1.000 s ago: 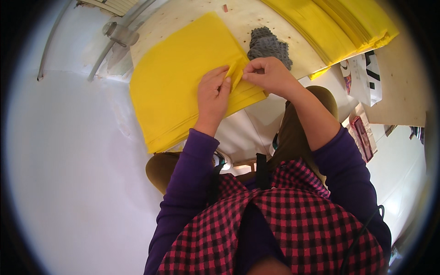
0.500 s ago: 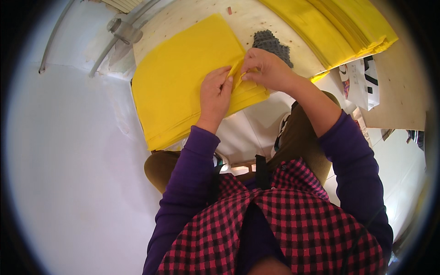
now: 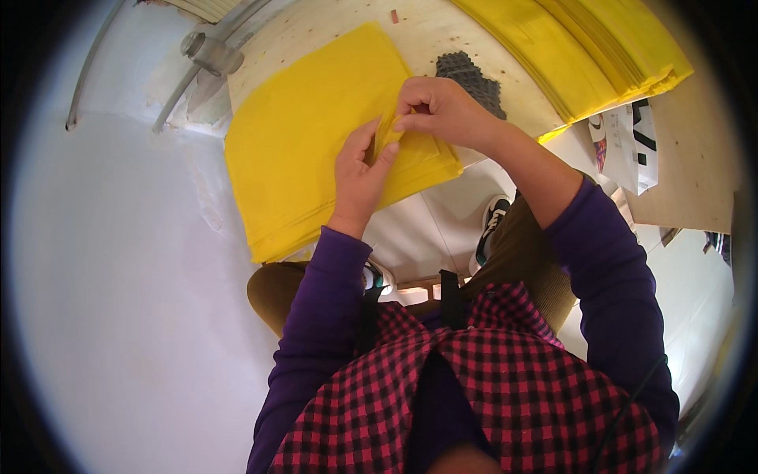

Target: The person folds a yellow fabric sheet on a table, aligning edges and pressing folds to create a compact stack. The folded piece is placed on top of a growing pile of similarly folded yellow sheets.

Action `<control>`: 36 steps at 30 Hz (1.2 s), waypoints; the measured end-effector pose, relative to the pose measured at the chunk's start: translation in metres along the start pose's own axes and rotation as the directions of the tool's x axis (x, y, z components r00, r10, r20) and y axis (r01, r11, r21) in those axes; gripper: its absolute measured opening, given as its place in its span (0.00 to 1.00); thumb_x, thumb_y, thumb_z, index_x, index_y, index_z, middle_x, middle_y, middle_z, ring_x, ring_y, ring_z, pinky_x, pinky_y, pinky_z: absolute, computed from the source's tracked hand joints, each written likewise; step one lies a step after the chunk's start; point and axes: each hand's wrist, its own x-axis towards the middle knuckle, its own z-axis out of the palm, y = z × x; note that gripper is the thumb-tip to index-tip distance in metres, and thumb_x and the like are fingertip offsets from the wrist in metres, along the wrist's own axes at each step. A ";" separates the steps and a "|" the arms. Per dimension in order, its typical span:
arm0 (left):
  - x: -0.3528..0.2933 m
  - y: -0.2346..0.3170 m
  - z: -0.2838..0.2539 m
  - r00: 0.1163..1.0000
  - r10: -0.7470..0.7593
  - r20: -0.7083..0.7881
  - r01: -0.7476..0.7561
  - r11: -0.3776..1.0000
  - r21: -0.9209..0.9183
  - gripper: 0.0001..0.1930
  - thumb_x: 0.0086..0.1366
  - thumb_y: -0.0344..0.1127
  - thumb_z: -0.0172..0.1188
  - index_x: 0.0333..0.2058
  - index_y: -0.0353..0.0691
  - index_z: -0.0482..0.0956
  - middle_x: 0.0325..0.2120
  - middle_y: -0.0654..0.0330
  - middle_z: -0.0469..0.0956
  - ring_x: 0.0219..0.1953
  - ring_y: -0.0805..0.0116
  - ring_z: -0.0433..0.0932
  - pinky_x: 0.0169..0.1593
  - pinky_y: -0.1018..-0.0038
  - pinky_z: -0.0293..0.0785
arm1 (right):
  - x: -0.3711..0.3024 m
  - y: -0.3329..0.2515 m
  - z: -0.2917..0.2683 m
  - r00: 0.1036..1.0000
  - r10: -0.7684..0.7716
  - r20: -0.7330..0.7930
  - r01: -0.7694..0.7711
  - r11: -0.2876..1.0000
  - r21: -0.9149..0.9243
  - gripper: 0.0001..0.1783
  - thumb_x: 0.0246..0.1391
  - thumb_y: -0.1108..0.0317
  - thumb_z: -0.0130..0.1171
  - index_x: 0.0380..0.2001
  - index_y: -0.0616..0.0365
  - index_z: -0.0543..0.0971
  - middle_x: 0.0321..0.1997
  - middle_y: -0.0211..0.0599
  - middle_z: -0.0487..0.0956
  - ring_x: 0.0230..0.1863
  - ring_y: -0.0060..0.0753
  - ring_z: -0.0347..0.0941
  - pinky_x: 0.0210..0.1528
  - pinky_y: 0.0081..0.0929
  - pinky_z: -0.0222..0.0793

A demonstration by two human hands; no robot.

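Observation:
A stack of thin yellow sheets, fabric-like, lies on the wooden tabletop in front of me. At its right side, a corner of the top layer is lifted and folded up. My left hand rests on the stack, with thumb and fingers on either side of the raised fold. The right hand comes in from the right and pinches the edge of that same yellow sheet between thumb and forefinger. Where the fingertips meet the layers, the exact grip is partly hidden.
Beyond my right hand lies a crumpled dark grey cloth. Another pile of folded yellow sheets covers the table's far right. A white printed bag stands below it, beside a wooden board. A grey pipe fitting runs along the white wall at left.
Both hands have shifted slightly left along the sheet's edge. The left thumb and fingers have spread a little wider, while the right hand keeps its pinch.

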 end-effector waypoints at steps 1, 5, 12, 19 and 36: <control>0.000 0.000 0.002 1.000 0.017 -0.012 -0.017 1.000 0.005 0.22 0.65 0.29 0.58 0.57 0.34 0.69 0.47 0.57 0.77 0.50 0.69 0.73 0.54 0.75 0.68 | 0.001 0.000 0.001 1.000 0.018 -0.007 -0.018 1.000 0.009 0.10 0.47 0.67 0.66 0.26 0.61 0.77 0.27 0.35 0.74 0.29 0.34 0.70 0.33 0.29 0.66; -0.002 0.002 0.008 0.996 -0.023 -0.087 0.011 0.991 -0.137 0.31 0.62 0.22 0.59 0.64 0.37 0.62 0.39 0.67 0.74 0.42 0.78 0.71 0.48 0.82 0.66 | 0.005 0.001 0.007 0.998 -0.039 -0.054 0.037 0.999 -0.031 0.09 0.49 0.65 0.64 0.27 0.60 0.78 0.28 0.36 0.75 0.30 0.37 0.71 0.34 0.31 0.67; -0.004 0.007 0.003 0.995 -0.041 -0.096 0.053 0.991 0.124 0.23 0.63 0.22 0.54 0.58 0.38 0.72 0.35 0.66 0.75 0.34 0.80 0.68 0.44 0.85 0.65 | 0.007 0.003 0.016 0.994 0.032 -0.104 -0.038 0.997 -0.060 0.08 0.51 0.65 0.62 0.31 0.59 0.80 0.33 0.37 0.78 0.35 0.40 0.74 0.37 0.33 0.69; -0.002 0.008 0.005 0.988 0.063 -0.140 -0.048 0.994 0.102 0.20 0.65 0.23 0.51 0.57 0.38 0.74 0.42 0.61 0.80 0.39 0.79 0.73 0.48 0.83 0.66 | -0.004 0.002 -0.009 0.971 0.052 -0.234 -0.077 0.992 -0.098 0.10 0.50 0.68 0.62 0.37 0.57 0.81 0.35 0.37 0.80 0.35 0.36 0.75 0.38 0.30 0.71; -0.003 0.002 -0.002 0.996 0.092 -0.021 -0.094 0.991 -0.098 0.16 0.64 0.18 0.49 0.44 0.37 0.83 0.38 0.59 0.81 0.42 0.73 0.76 0.49 0.81 0.68 | 0.006 0.007 0.008 0.968 0.250 -0.033 -0.242 0.957 0.160 0.12 0.48 0.65 0.67 0.30 0.62 0.80 0.25 0.31 0.77 0.26 0.21 0.69 0.33 0.22 0.69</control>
